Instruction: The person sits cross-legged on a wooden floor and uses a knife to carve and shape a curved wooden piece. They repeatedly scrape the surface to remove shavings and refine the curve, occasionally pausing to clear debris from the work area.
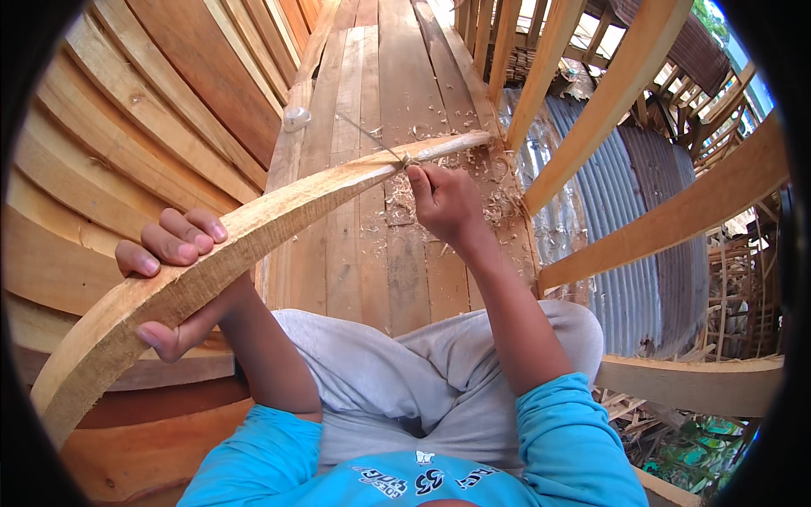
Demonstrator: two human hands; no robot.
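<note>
A long piece of pale wood (253,221) lies slantwise across the view, from the lower left to the far middle, its far end narrowed and freshly cut. My left hand (182,245) grips its thick near part, fingers over the top and thumb beneath. Near the narrowed end, my right hand (448,198) is closed in a fist around what looks like the handle of a knife (369,135). The thin dark blade points up and left, across the wood's far side. Most of the handle is hidden by my fingers.
Wood shavings (410,207) litter the plank floor (338,262) between the walls. A small clear container (296,118) stands at the left edge of the planks. Wooden boards (110,160) curve along the left. On the right are wooden posts (591,110) and corrugated metal sheets (621,220).
</note>
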